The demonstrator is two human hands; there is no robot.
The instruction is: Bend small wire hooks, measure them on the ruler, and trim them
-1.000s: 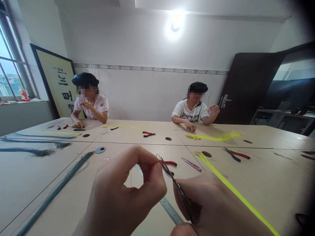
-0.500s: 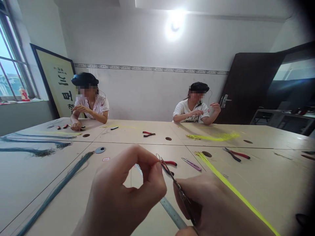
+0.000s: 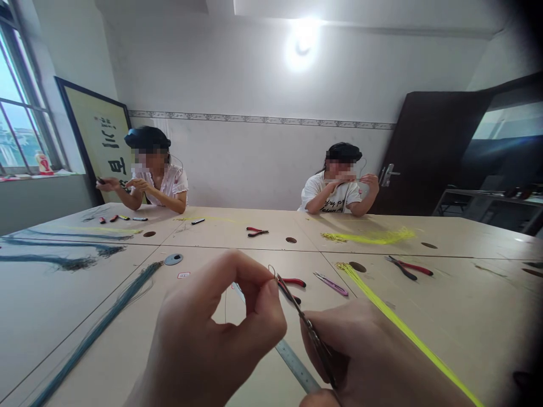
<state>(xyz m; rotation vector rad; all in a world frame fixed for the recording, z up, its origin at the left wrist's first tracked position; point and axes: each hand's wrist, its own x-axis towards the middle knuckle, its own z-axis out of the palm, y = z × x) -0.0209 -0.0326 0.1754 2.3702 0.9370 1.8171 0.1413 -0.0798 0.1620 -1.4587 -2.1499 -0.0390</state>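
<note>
My left hand (image 3: 216, 339) is raised over the table with thumb and forefinger pinched on a thin wire (image 3: 271, 270) that ends in a small loop. My right hand (image 3: 373, 362) is closed around thin metal pliers (image 3: 307, 325), whose tip meets the wire loop at my left fingertips. Beneath both hands a steel ruler (image 3: 292, 364) lies flat on the beige table (image 3: 466, 316).
Red-handled pliers (image 3: 292, 281), purple tweezers (image 3: 331, 284) and a long yellow wire bundle (image 3: 394, 322) lie ahead. A blue wire bundle (image 3: 106, 319) runs along the left. More pliers (image 3: 409, 267) lie right. Two people sit across the table handling wire.
My hands have barely moved. The person on the left lifted both hands off the table, and the person on the right raised both hands towards the face.
</note>
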